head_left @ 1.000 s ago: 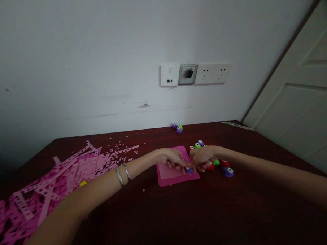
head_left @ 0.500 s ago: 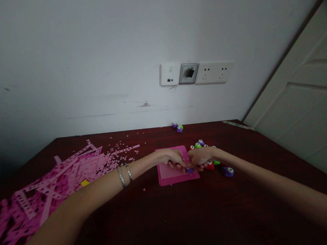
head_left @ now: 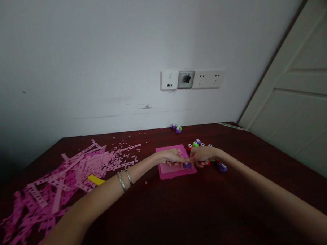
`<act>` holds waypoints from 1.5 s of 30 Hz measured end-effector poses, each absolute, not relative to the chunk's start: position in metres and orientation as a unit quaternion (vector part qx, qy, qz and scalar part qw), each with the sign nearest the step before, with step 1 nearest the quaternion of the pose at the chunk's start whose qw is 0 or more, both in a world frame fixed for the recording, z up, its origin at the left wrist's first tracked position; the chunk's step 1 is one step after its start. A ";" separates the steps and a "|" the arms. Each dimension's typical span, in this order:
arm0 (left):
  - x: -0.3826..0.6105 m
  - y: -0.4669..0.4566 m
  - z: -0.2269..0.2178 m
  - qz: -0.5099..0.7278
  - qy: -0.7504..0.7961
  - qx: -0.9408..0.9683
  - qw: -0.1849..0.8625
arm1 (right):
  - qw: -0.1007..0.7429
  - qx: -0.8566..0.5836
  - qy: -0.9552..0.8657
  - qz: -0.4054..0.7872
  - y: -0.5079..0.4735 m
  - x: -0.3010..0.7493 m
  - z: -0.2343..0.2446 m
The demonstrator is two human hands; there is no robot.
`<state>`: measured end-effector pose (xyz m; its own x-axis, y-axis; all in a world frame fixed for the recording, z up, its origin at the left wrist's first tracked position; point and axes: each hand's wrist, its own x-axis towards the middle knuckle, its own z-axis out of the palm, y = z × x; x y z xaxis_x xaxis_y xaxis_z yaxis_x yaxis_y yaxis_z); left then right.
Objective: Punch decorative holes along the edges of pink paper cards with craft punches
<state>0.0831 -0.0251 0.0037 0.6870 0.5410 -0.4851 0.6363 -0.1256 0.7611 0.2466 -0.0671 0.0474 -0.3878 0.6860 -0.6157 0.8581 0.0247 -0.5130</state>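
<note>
Both my hands meet over the right edge of a stack of pink paper (head_left: 172, 171) on a dark wooden table (head_left: 183, 208). My left hand (head_left: 174, 157), with two bracelets on its wrist, pinches a thin pink paper strip (head_left: 180, 152). My right hand (head_left: 201, 156) is closed around a small purple paper punch (head_left: 187, 165) at the strip. Several small punches (head_left: 197, 143) in red, green and purple lie just behind and right of my right hand, one purple punch (head_left: 221, 167) nearest.
A heap of punched pink strips (head_left: 60, 181) and confetti covers the table's left side, with a yellow scrap (head_left: 96, 180) in it. Two more punches (head_left: 177, 128) sit by the wall. Wall sockets (head_left: 191, 79) are above; a door (head_left: 300, 105) stands at right.
The view has shifted slightly, so everything sits a little lower and left. Both hands stay together at the paper stack's right edge, working the purple punch on the strip.
</note>
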 end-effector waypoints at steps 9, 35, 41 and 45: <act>0.059 -0.035 0.027 0.127 0.332 0.859 0.368 | -0.057 0.585 0.718 -0.372 -0.083 0.258 0.052; 0.024 -0.039 -0.003 0.056 0.267 0.917 0.292 | -0.119 0.463 0.846 -0.237 -0.092 0.262 0.015; 0.024 -0.039 -0.003 0.050 0.270 0.915 0.296 | -0.103 0.463 0.845 -0.246 -0.091 0.266 0.022; 0.023 -0.039 -0.002 0.052 0.267 0.915 0.297 | -0.067 0.483 0.836 -0.251 -0.092 0.274 0.035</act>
